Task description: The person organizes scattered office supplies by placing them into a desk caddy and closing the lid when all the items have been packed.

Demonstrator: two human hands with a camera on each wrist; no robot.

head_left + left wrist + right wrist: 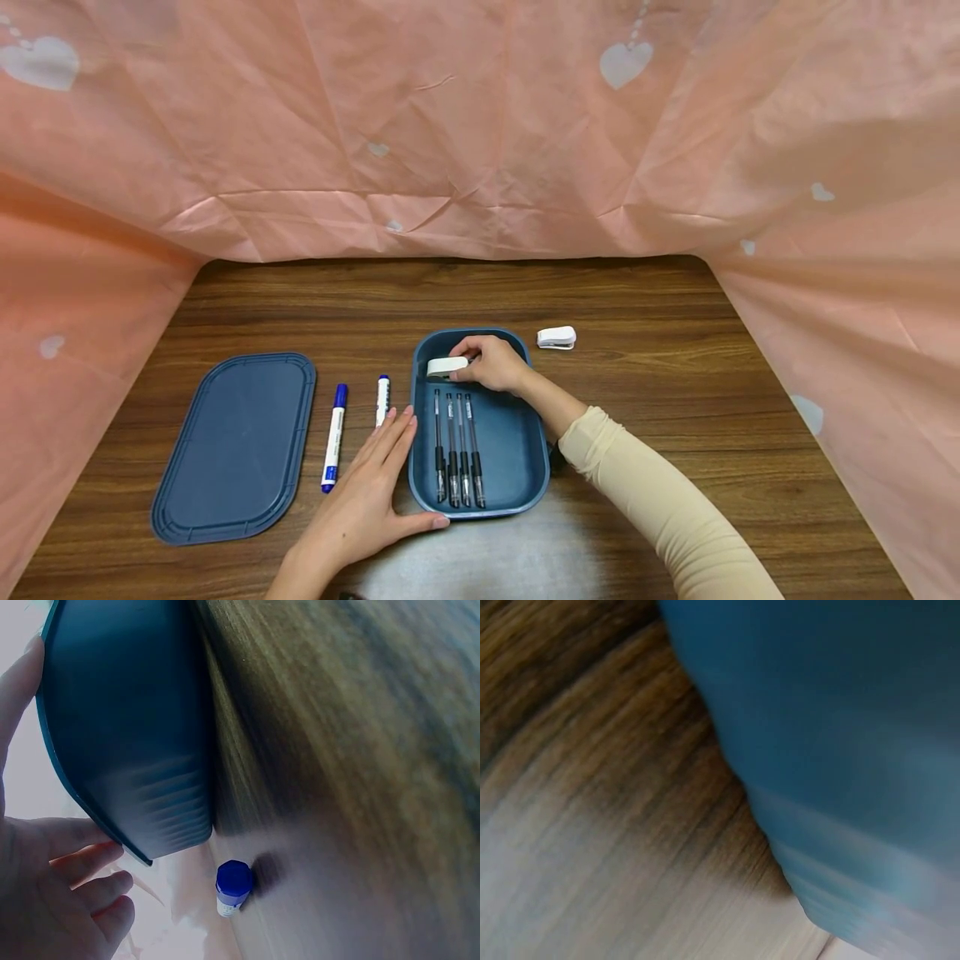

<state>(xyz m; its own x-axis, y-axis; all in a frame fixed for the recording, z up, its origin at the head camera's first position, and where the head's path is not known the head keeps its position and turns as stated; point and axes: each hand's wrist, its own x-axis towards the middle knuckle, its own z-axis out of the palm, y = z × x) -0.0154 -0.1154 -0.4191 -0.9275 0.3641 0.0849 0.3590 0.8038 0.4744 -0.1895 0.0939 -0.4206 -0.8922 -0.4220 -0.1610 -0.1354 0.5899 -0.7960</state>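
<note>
A dark blue rectangular box point(513, 450) stands on the table with several black-capped clear gel pens point(463, 454) side by side inside. At its far left end, my right hand point(495, 364) pinches a small white object with a rounded end point(446, 366); the fingers partly cover it. My left hand point(367, 492) rests against the box's near left corner, its fingers along the left rim and the thumb at the front rim. Beside those fingers lies a white marker with a blue cap point(383, 396), partly hidden. The right wrist view shows just the box's blurred outer wall point(832, 772).
A second blue-and-white marker point(334, 437) lies left of the left hand. Farther left is a flat dark blue lid point(236, 446). A small white stapler point(557, 337) sits beyond the box's far right corner. A pink curtain point(465, 150) surrounds the wooden table.
</note>
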